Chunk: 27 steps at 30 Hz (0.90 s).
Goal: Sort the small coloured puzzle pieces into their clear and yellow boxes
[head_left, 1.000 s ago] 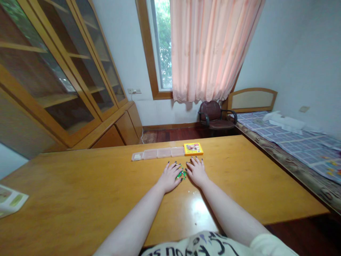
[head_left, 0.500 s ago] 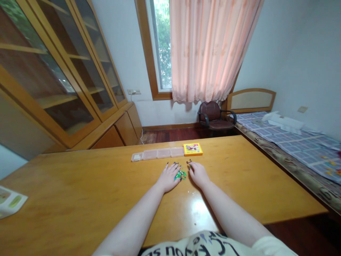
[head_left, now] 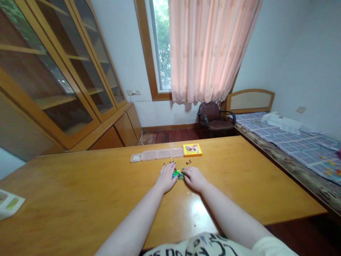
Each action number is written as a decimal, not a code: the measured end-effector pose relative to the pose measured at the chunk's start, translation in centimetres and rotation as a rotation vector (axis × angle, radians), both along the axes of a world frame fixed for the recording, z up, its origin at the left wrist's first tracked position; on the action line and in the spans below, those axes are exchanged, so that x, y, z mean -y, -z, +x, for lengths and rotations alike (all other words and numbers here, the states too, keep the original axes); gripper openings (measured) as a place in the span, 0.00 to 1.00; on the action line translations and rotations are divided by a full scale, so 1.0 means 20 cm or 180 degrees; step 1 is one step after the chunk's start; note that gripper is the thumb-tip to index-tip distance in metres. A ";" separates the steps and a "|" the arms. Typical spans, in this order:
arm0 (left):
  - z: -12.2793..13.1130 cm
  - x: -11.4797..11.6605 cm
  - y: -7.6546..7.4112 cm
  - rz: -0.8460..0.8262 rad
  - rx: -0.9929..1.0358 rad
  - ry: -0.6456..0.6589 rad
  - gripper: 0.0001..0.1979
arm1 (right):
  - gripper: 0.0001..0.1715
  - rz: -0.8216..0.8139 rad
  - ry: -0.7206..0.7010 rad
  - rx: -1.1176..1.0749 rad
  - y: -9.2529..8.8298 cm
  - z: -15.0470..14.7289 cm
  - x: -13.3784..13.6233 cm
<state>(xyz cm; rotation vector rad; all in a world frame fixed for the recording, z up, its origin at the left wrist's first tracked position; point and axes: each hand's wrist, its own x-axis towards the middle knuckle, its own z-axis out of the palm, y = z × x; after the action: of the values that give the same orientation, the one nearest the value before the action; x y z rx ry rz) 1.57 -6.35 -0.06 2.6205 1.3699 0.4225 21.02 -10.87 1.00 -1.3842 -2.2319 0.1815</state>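
My left hand [head_left: 166, 176] lies flat on the wooden table [head_left: 80, 192], fingers stretched out, its thumb side touching a small heap of green and blue beads [head_left: 177, 174]. My right hand [head_left: 193, 177] rests on the other side of the heap with its fingers curled in toward the beads. A few dark beads [head_left: 188, 162] lie loose just beyond the right hand. Further back stand a clear compartment box [head_left: 157, 155] and a yellow box [head_left: 192, 150] side by side.
A white and green paper pack [head_left: 9, 203] lies at the table's left edge. Glass-fronted wooden cabinets [head_left: 53, 78] line the left wall. A dark chair [head_left: 214, 117] and a bed [head_left: 293, 138] stand behind and right of the table.
My right hand has curled its fingers and drawn leftward against the bead heap, leaving a few dark beads behind it. The left hand has barely moved.
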 end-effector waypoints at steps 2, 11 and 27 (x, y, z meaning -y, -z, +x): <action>0.00 -0.01 0.02 0.0039 0.0061 -0.0204 0.28 | 0.15 0.0009 -0.0180 -0.0004 -0.01 -0.01 0.01; -0.01 -0.10 0.04 0.0027 0.0506 -0.0825 0.25 | 0.25 -0.0129 0.0308 0.0415 -0.05 -0.08 -0.11; 0.01 -0.13 0.01 -0.0181 -0.0055 -0.0795 0.26 | 0.22 -0.0173 0.1027 0.0541 0.03 0.08 -0.17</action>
<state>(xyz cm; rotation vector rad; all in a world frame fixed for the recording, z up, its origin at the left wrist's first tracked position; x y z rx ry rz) 1.83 -3.82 -0.24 2.4216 1.6965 0.3857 22.61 -7.47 0.50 -1.8254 -2.1094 0.0123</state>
